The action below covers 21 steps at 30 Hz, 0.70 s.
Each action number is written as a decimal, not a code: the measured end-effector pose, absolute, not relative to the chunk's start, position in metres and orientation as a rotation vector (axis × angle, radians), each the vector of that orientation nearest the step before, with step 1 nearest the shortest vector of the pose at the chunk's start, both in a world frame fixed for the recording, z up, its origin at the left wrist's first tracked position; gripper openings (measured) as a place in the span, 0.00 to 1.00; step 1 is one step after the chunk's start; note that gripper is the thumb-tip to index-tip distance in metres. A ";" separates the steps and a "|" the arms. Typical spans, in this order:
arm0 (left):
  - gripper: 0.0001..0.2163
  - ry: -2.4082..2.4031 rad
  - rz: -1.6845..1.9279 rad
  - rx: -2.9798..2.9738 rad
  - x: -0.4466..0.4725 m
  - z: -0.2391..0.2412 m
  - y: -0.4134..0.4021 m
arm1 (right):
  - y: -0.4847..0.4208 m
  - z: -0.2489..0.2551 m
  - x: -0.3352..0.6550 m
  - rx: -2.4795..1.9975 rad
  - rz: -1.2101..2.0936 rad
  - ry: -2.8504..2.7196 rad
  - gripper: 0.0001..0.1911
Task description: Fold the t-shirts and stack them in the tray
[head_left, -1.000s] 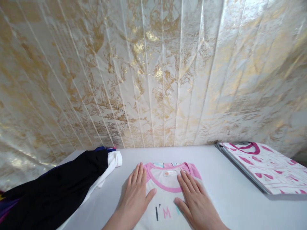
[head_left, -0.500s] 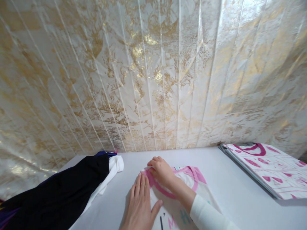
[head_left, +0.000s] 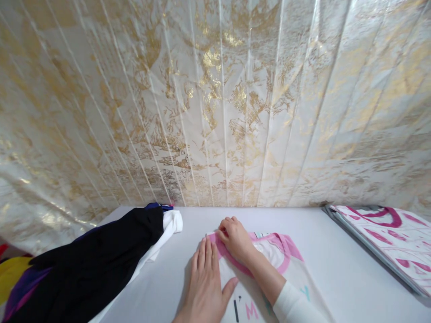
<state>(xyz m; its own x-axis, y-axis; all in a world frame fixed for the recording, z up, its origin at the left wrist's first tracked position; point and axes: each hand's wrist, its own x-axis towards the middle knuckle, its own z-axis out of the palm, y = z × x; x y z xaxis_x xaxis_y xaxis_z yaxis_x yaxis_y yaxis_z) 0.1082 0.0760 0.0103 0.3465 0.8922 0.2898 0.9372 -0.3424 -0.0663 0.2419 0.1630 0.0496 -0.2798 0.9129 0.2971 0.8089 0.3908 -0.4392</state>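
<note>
A white T-shirt (head_left: 296,278) with a pink neckband, pink shoulders and printed letters lies on the table in front of me. My left hand (head_left: 206,282) rests flat along its left side, fingers stretched toward the shoulder and thumb spread out over the front. Reaching across the neckline, my right hand (head_left: 235,240) has its fingers curled in at the left pink shoulder, closed on the fabric there. My right forearm covers part of the neckband and print. The lower part of the shirt runs out of view.
On the left lies a heap of clothes, with a black garment (head_left: 111,251) over a white one (head_left: 173,223), and yellow and purple cloth at its edge. A folded stack with a pink-and-white shirt (head_left: 387,240) on top sits at right. Behind the white table (head_left: 340,287) hangs a gold-patterned sheet (head_left: 215,112).
The whole view has turned slightly left, so everything sits further right in the picture. My right hand's fingers are curled in more at the shirt's shoulder. My left hand stays flat.
</note>
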 end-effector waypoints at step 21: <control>0.30 -1.793 -0.125 -2.644 0.104 0.057 0.080 | 0.135 0.067 0.312 -1.359 0.317 -1.917 0.15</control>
<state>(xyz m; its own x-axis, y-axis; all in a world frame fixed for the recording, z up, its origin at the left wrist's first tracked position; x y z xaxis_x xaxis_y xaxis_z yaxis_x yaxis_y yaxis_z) 0.1042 0.0802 0.0565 0.3681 0.9292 0.0337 0.9248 -0.3696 0.0897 0.3122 0.1351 0.0665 -0.1532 0.8889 0.4317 0.7025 0.4052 -0.5850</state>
